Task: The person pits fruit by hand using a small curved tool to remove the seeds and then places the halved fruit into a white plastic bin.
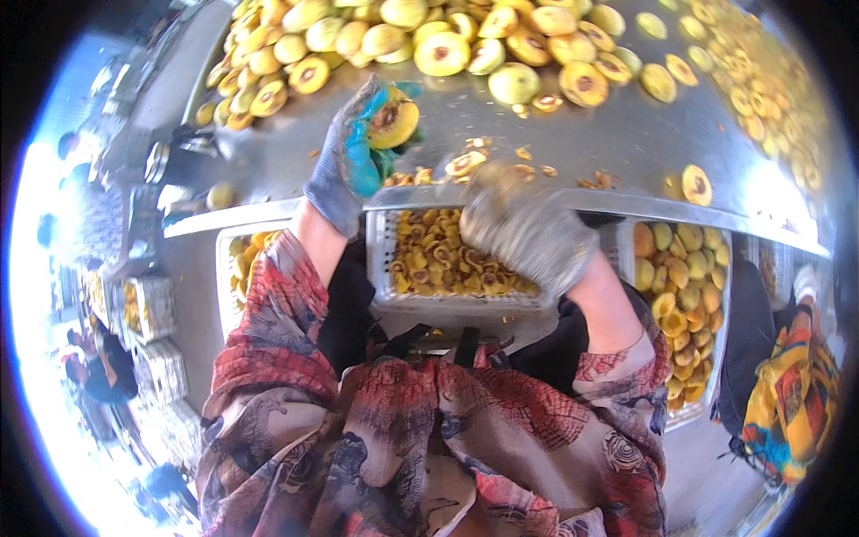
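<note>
My left hand [344, 161], in a grey glove with a teal palm, is raised over the front of the metal table [286, 152]. Its fingers wrap round a yellow peach half [395, 123], whose brown, rough pit area shows on the cut face. My right hand [528, 228], in a pale worn glove, is smeared by motion above the table's front edge and the middle crate. Whether it holds anything does not show. Small peach scraps [465, 164] lie on the metal between and beyond my hands. Directly below, a white crate [380, 285] contains yellow-brown peach pieces [438, 255].
A heap of halved peaches [442, 54] covers the table's far side, with more at far right. One half [696, 185] lies near the front edge. Crates of peaches stand at left [225, 277] and right [707, 358]. A co-worker's patterned sleeve [792, 394] shows at right.
</note>
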Available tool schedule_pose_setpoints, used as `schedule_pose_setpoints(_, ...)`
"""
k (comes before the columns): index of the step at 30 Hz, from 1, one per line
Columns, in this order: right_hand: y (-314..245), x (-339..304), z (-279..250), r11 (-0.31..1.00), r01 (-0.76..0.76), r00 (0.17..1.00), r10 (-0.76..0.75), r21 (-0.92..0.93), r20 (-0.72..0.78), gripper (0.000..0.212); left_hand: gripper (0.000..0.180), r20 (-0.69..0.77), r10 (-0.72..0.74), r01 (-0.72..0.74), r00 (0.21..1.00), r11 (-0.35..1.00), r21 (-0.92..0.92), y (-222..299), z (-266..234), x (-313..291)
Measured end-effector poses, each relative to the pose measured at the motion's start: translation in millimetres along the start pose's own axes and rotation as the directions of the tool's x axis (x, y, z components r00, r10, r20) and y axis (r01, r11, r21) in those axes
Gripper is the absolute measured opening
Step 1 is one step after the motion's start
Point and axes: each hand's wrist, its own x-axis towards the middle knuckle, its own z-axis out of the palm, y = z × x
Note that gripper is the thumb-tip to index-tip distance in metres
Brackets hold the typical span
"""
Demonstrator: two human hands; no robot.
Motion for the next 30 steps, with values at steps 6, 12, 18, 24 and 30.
schedule_pose_setpoints(6,-9.6,30.8,35.8,0.982,0.153,0.870,-0.079,0.115,-0.486,0.031,0.031,-0.177,0.097,-0.106,0.979,0.993,-0.043,-11.3,22.4,-55.3)
schedule_pose_setpoints(12,-21.5,35.7,48.9,0.983,0.180,0.904,-0.181,-0.041,-0.386,0.024,0.030,-0.035,0.520,-0.382,0.854,0.671,0.635,-23.0,27.1,-80.8)
schedule_pose_setpoints(18,-19.8,38.2,60.4,0.979,0.188,0.936,-0.202,-0.076,-0.288,0.030,0.029,-0.107,0.480,-0.342,0.870,0.746,0.572,-24.2,17.5,-87.7)
schedule_pose_setpoints(24,-23.7,35.2,74.3,0.937,0.262,0.889,-0.327,-0.229,-0.321,0.026,0.033,-0.324,0.432,-0.413,0.842,0.902,0.129,-38.7,7.6,-81.5)
schedule_pose_setpoints(30,-22.5,29.0,83.6,0.990,0.097,0.992,-0.088,0.107,-0.086,0.035,0.024,0.058,0.704,-0.388,0.708,0.319,0.865,-9.3,-8.1,-84.0)
